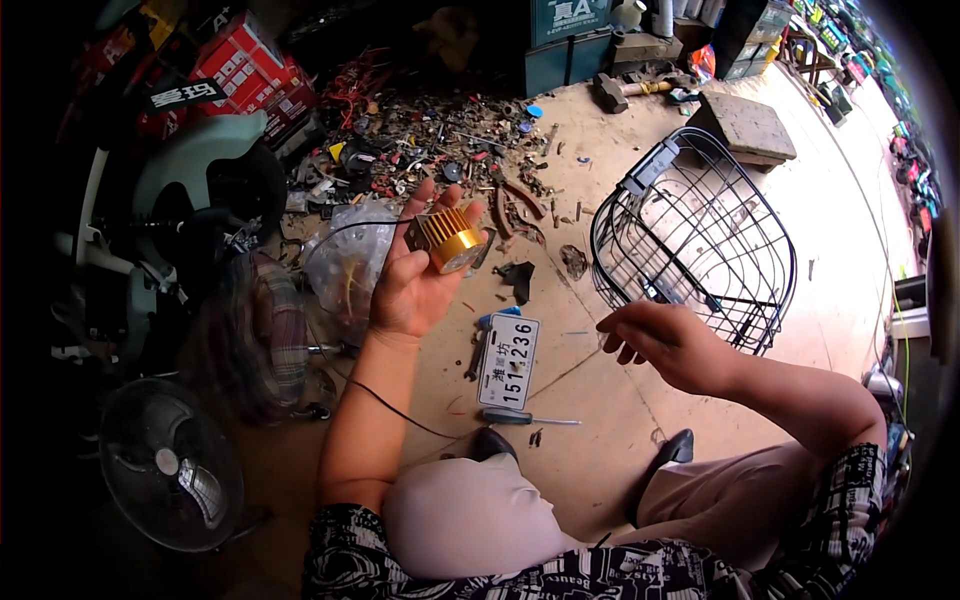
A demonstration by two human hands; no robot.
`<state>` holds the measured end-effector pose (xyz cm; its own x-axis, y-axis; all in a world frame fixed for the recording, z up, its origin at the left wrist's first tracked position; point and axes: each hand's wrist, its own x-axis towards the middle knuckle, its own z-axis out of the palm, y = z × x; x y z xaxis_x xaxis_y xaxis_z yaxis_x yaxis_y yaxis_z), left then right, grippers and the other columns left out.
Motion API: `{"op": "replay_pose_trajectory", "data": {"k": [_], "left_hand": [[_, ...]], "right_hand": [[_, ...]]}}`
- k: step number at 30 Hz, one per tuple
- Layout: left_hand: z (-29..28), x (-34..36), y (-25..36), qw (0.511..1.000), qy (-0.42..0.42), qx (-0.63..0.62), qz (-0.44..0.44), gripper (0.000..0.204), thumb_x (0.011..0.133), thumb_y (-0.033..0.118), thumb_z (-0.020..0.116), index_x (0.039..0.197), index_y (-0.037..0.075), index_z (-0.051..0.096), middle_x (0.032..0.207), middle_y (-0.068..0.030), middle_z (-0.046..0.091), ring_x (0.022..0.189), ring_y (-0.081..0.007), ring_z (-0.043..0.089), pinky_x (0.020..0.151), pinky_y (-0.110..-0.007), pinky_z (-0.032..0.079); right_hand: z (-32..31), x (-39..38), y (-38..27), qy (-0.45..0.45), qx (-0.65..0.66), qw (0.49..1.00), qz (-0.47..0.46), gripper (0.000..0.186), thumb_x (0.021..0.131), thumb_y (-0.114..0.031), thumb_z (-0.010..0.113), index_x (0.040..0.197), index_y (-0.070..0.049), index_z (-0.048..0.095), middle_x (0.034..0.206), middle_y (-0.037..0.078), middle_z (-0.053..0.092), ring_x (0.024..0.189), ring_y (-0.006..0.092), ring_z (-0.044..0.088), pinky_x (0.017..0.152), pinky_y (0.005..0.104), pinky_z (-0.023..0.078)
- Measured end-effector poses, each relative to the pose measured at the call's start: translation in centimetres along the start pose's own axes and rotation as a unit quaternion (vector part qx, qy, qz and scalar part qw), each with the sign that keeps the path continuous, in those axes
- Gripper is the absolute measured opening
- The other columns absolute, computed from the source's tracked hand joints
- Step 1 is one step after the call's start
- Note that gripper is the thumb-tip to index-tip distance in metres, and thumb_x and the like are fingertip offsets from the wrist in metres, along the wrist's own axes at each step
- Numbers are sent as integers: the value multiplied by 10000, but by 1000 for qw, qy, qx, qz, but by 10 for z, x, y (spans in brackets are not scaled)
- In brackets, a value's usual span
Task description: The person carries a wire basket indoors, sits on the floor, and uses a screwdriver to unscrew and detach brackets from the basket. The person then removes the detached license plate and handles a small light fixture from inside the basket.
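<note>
My left hand (pixel 408 285) is raised over the floor, its fingers wrapped round a gold finned LED headlight (pixel 453 240). A thin black cable (pixel 375 222) leads from the back of the lamp. Empty as far as it shows, my right hand (pixel 670 345) hovers by the near side of a black wire bicycle basket (pixel 745 235), fingers loosely bent and apart. Whether it touches the wire I cannot tell. Between my arms, a white licence plate (pixel 508 362) lies on the floor, with a screwdriver (pixel 530 417) just below it and a wrench (pixel 474 358) at its left edge.
Scattered small parts and scrap (pixel 430 150) cover the far floor, with pliers (pixel 520 208) at their near edge. A wooden block (pixel 742 128) and a hammer (pixel 625 90) lie beyond the basket. To the left are a clear plastic bag (pixel 350 265), a fan (pixel 170 465) and a pale green scooter (pixel 200 155).
</note>
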<state>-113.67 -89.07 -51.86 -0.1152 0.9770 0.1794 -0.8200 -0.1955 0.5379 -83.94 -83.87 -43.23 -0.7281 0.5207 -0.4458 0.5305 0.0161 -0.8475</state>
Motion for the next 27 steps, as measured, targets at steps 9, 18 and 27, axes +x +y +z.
{"op": "replay_pose_trajectory", "data": {"k": [9,18,27], "left_hand": [[8,8,1,991,-45,127,-24,918,691,130,762,1454,128,252,1451,-118,341,1395,-288,281,1107,-398,325],[26,11,-8,914,-40,403,-25,1015,629,-69,737,1470,152,214,1339,-85,421,1242,-206,431,1018,-339,391],[16,15,-21,867,-43,496,15,960,703,-6,765,1476,147,218,1345,-93,402,1151,-188,496,938,-314,459]], "right_hand": [[-7,-1,13,17,14,1000,-14,217,978,-106,463,1108,22,580,897,97,651,792,153,627,737,289,513],[-12,-4,24,25,12,999,-25,193,956,-86,495,1086,22,588,885,99,654,788,152,630,739,278,515],[-16,0,32,25,-5,999,-33,195,951,-93,512,1085,24,591,886,105,658,782,163,630,728,284,513]]}}
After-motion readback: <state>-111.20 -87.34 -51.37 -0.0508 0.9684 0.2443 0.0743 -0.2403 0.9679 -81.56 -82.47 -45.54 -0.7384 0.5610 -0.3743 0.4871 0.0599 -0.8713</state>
